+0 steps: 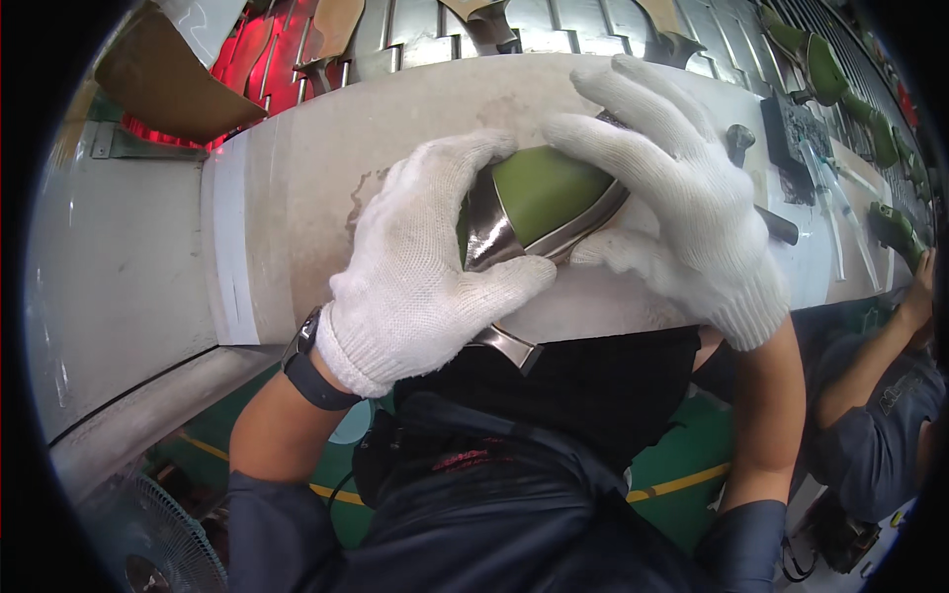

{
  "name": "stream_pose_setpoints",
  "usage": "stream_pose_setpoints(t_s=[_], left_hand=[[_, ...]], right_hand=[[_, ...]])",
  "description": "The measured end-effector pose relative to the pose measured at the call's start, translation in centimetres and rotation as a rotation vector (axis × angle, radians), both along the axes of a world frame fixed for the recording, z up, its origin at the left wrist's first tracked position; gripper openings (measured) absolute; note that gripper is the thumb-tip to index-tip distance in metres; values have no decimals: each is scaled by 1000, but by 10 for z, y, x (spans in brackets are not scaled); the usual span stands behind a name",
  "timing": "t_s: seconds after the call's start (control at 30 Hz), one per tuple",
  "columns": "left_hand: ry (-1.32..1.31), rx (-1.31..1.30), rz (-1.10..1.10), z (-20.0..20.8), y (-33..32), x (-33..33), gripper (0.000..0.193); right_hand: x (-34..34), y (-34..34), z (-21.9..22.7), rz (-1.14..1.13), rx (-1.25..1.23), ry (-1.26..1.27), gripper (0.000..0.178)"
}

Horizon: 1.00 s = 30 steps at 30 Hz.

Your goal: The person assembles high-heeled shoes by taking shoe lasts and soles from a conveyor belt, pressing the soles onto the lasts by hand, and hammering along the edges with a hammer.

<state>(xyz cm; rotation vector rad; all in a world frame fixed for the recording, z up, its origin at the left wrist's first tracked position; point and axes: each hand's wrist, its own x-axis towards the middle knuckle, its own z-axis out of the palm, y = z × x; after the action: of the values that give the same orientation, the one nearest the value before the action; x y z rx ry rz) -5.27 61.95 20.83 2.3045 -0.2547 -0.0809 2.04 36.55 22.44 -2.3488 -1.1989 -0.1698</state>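
Note:
Both of my hands wear white knitted gloves and hold a shoe on a green last [551, 190] between them, over the pale worktable. Shiny dark-silver shoe material wraps the last's side and one end. My left hand [420, 247] grips the left end, thumb along the near side and fingers round the far side. Around the right end, my right hand [672, 178] curves its thumb below and its fingers above; some fingers stretch past it. A metallic strap-like piece [511, 348] sticks out below my left hand, over the table's near edge. My palms hide both ends of the shoe.
Beyond the pale worktable [306, 148] runs a slatted metal conveyor [554, 30] with several tan-lined shoe parts. A hammer-like tool [738, 143], a dark block [796, 148] and syringe-like tubes [840, 208] lie at right. Another person's arm [875, 346] reaches towards a green last [895, 232]. A fan [158, 534] stands lower left.

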Motion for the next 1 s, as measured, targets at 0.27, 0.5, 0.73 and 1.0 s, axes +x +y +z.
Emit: stream_pose_setpoints(t_s=[0.27, 0.5, 0.73, 1.0], left_hand=[[23, 39, 68, 2, -16, 15, 69], [-161, 85, -51, -2, -12, 16, 86], [-66, 80, -299, 18, -36, 46, 104], [-50, 31, -348, 20, -39, 50, 104]], right_hand=[[-4, 35, 25, -170, -114, 226, 60], [-20, -80, -30, -520, 180, -28, 49], [-55, -94, -10, -481, -102, 14, 50], [-76, -56, 11, -474, 753, 527, 31]])
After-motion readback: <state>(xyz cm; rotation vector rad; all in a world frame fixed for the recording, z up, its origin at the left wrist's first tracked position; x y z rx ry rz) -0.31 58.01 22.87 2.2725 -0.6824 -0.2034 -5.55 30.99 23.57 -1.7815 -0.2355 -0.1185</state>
